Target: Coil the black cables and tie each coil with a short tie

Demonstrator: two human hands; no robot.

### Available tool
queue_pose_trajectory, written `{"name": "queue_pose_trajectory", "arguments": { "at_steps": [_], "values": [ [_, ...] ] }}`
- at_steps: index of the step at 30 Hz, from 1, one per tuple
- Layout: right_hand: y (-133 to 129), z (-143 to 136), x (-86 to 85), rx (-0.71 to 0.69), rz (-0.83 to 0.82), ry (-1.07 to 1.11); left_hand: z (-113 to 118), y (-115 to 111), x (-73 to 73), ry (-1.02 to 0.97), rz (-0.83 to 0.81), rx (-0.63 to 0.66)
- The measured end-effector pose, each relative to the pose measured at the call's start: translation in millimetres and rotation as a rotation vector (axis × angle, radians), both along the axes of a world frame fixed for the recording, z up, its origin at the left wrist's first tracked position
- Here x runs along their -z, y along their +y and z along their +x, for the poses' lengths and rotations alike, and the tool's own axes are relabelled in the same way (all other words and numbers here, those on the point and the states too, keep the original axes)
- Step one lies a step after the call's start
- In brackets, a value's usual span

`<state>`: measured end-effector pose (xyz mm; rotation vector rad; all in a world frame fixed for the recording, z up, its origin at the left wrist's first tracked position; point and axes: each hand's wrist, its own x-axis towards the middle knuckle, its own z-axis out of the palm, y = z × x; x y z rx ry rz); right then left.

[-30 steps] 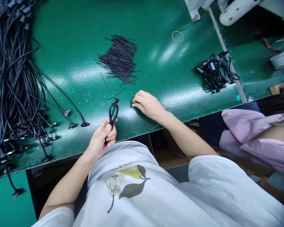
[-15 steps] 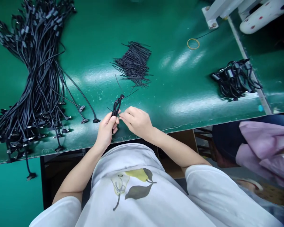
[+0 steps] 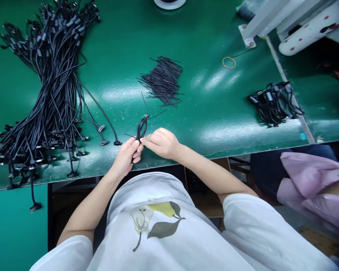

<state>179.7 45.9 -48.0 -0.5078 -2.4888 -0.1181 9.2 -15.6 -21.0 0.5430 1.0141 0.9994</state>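
My left hand (image 3: 129, 152) is closed round a folded black cable (image 3: 141, 127), its loops standing up above the thumb and a connector at the top. A thin black twist tie (image 3: 129, 134) crosses the cable just above my left thumb, one end poking out to the left. My right hand (image 3: 161, 143) pinches at the cable's right side, thumb and forefinger together on the tie; its end between them is mostly hidden. Just beyond my hands lies a heap of loose black twist ties (image 3: 164, 81), with a couple of stray ones nearer the cable.
A large bundle of unfolded black cables (image 3: 56, 90) spreads over the left of the green table (image 3: 203, 22). On the right lie several folded cables (image 3: 275, 103), a yellow ring (image 3: 229, 63) and a white metal bracket (image 3: 250, 35). A person's pink clothing (image 3: 310, 180) shows at the right edge.
My right fingertips have come in closer against the cable. The tie's left end sticks out a bit further left. The view has shifted slightly, bringing a white round rim in at the top.
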Motion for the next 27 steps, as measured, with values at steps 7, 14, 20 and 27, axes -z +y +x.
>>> {"name": "queue_pose_trajectory", "arguments": {
  "at_steps": [7, 14, 20, 27],
  "values": [
    [10.1, -0.3, -23.1, -0.273, 0.072, -0.131, -5.6, 4.5, 12.2, 0.563, 0.194, 0.062],
    [14.7, -1.7, -42.2, -0.354, 0.3, -0.368, -8.8, 11.5, 12.7, 0.363, 0.047, 0.234],
    [12.7, 1.0, -52.2, -0.371, 0.386, -0.497, -8.8, 12.9, 14.1, 0.116, -0.126, 0.279],
    [9.2, -12.6, -48.2, -0.212, 0.215, -0.6, 9.5, 11.9, 12.4, -0.036, -0.15, 0.067]
  ]
}}
